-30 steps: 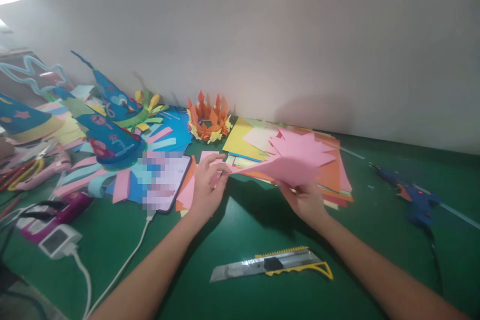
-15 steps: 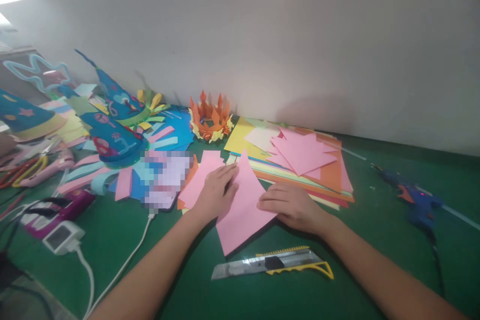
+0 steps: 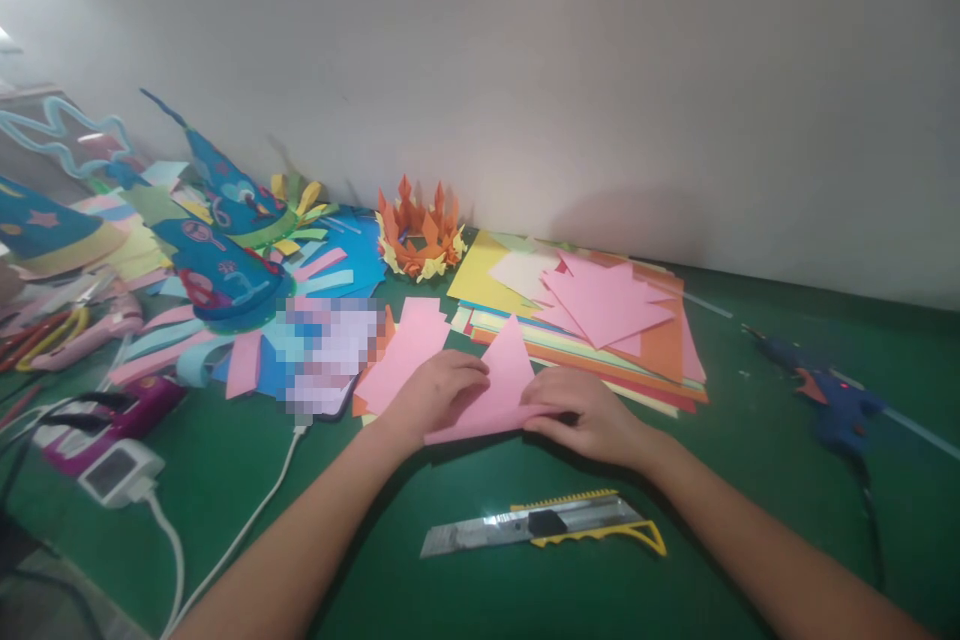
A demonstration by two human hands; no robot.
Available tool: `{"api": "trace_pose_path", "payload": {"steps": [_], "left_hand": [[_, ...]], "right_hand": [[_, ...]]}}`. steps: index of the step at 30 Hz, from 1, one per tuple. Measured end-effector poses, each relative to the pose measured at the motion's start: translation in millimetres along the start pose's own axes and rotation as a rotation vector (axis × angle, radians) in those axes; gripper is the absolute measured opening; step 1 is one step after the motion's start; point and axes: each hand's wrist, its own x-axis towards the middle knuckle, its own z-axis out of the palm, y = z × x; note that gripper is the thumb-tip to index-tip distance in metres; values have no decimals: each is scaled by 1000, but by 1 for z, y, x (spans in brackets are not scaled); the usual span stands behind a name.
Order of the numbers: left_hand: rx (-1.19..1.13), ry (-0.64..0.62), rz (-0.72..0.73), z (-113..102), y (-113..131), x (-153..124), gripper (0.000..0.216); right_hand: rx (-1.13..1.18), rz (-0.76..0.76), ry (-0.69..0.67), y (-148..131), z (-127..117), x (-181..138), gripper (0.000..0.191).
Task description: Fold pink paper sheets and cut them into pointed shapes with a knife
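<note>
A pink paper sheet lies folded into a triangle on the green table, its point away from me. My left hand presses its left side flat. On the triangle's right corner my right hand pinches the folded edge. Just behind it lies a stack of coloured paper with pink squares on top. A yellow utility knife lies in front of my hands, apart from them.
A phone on a white cable lies to the left, beside blue paper cones and paper strips. An orange paper crown stands by the white wall. A blue glue gun lies at right. A charger and scissors lie far left.
The pink sheet came down from the air onto the table, lay flat as a diamond, and is now folded in half into a triangle under both hands.
</note>
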Motion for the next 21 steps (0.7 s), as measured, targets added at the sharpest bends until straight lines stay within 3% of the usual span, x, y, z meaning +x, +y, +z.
{"api": "trace_pose_path", "payload": {"steps": [3, 6, 11, 14, 18, 21], "left_hand": [[-175, -59, -114, -7, -1, 0, 27], [-359, -70, -365, -19, 5, 0, 34], [-762, -83, -624, -33, 14, 0, 58], [-869, -139, -639, -35, 13, -2, 56], [-640, -254, -507, -36, 13, -5, 32], [-484, -255, -417, -36, 17, -5, 25]], "right_hand": [[0, 150, 55, 5, 2, -1, 21], [13, 290, 75, 8, 2, -1, 27], [23, 380, 76, 7, 5, 3, 29], [11, 364, 30, 5, 7, 5, 28], [-42, 314, -13, 4, 7, 4, 28], [-91, 225, -17, 5, 7, 2, 32]]}}
